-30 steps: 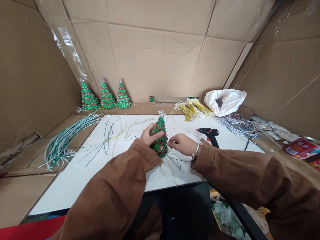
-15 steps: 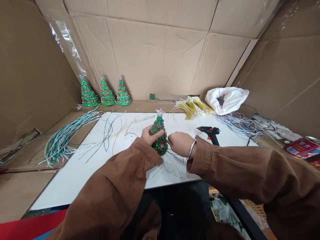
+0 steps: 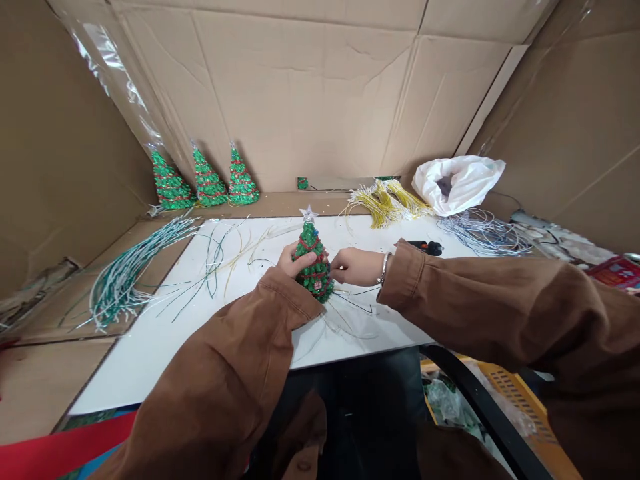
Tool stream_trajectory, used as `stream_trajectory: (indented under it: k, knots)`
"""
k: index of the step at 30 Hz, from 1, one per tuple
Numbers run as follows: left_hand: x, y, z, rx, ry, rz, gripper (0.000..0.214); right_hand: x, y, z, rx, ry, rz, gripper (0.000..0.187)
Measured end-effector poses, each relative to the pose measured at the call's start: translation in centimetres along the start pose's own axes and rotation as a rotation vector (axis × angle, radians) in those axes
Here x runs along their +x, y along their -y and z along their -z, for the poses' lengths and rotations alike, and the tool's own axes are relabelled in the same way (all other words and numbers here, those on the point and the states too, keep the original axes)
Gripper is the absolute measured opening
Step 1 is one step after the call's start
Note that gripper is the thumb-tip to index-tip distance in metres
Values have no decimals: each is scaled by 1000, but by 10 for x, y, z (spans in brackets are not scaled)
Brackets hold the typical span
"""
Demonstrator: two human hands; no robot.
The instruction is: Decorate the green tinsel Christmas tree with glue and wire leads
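Note:
A small green Christmas tree ornament [image 3: 316,270] with red garlands and a clear star on top stands over the white board, tilted slightly. My left hand [image 3: 290,261] wraps round its left side, thumb across the front. At the tree's right side is my right hand [image 3: 357,267], its fingers pinched together against the branches; what they hold, if anything, is too small to make out. Thin dark and clear wires [image 3: 353,307] spread over the board beneath the tree's base.
Three similar trees [image 3: 243,180] stand at the back left. Green and white wires [image 3: 135,273] lie at left, yellow wires [image 3: 383,203] and a white bag [image 3: 463,180] at back right. My right sleeve partly covers a black glue gun [image 3: 425,247].
The view has shifted slightly. My right sleeve now covers most of the glue gun. My left hand still grips the tree, and my right hand stays at its right side.

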State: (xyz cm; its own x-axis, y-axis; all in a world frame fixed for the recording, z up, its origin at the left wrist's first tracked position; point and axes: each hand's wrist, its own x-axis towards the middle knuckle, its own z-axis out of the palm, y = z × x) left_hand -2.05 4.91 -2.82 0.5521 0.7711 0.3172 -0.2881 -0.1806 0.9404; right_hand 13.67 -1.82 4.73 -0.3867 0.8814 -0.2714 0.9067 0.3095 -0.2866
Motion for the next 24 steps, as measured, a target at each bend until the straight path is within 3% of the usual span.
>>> stream_trajectory:
  k: [5, 10, 14, 17, 21, 24]
  knots:
    - [0, 2, 4, -52, 44, 27, 46, -5, -12, -21, 137, -94, 95, 30]
    - [-2, 2, 2, -28, 23, 21, 42, -15, -6, -34, -276, -267, 58, 33]
    - [-3, -2, -2, -18, -6, 25, 44, -19, 1, -33, -634, -182, 168, 28]
    - [-2, -1, -1, -7, -9, 16, 45, -21, 5, -34, -689, -172, 214, 31]
    - [1, 2, 5, -34, 19, 30, 46, -21, 9, -37, -405, -265, -1, 29]
    - [2, 1, 7, -39, 45, 54, 47, -16, 6, -33, 131, -236, -166, 39]
